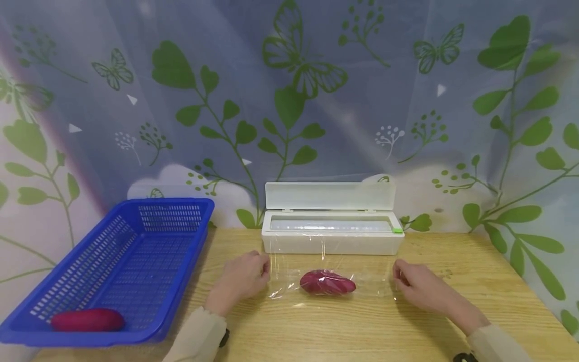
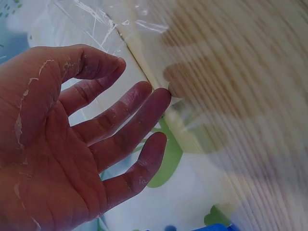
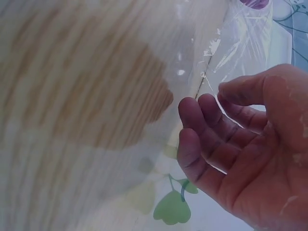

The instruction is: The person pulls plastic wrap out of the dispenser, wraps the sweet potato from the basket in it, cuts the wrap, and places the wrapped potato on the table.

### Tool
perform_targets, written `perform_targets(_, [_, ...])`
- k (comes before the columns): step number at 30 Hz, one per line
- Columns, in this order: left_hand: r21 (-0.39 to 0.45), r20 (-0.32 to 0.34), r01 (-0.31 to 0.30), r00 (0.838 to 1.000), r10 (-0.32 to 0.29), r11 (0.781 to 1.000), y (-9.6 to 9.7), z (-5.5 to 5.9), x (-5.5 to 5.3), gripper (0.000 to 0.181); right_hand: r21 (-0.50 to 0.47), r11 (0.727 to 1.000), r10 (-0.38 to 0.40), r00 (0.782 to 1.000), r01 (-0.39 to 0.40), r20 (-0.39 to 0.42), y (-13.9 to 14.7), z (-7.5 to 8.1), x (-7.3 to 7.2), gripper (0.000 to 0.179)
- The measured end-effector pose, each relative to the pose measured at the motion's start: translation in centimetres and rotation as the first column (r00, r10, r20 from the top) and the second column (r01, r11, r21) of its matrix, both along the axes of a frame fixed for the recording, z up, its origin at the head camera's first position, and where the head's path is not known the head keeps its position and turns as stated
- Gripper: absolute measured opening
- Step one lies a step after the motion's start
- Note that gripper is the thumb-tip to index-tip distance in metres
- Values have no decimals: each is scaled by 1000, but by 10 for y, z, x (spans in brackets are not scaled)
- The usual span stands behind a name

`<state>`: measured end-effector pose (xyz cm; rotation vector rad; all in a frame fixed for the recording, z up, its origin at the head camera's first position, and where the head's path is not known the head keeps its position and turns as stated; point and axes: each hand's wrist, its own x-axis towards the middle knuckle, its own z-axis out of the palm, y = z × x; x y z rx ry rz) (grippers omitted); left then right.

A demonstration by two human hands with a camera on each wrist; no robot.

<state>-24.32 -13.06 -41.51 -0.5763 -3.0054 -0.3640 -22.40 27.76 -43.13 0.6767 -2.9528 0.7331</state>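
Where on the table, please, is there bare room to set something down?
Bare tabletop shows right of the white box and, nearer, between the sleeves. It is crowded before the box, with clear film and a red tuber, and left, under the blue basket.

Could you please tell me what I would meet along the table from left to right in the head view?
Blue basket, left grip, reddish vegetable in the middle, right grip.

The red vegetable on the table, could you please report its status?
Left grip, right grip: at opposite edges of plastic film. Red vegetable: between them, seen through film. White box: close behind, lid up.
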Motion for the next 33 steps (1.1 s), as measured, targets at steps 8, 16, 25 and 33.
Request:
perform_targets(8, [19, 24, 7, 1000, -7, 1000, -3, 8, 4, 6, 11, 998, 56, 998, -56, 4, 4, 1, 5, 9])
perform_targets(16, [85, -127, 110, 987, -99, 990, 0, 34, 27, 6, 20, 997, 79, 996, -78, -43, 3, 13, 26, 12])
perform_targets(25, [113, -4, 452, 891, -454, 885, 43, 30, 53, 20, -8, 951, 297, 921, -309, -251, -39, 19, 46, 17])
perform_targets(33, [-3, -13, 374, 927, -374, 927, 60, 11, 47, 49, 148, 962, 255, 950, -230, -181, -72, 22, 43, 42])
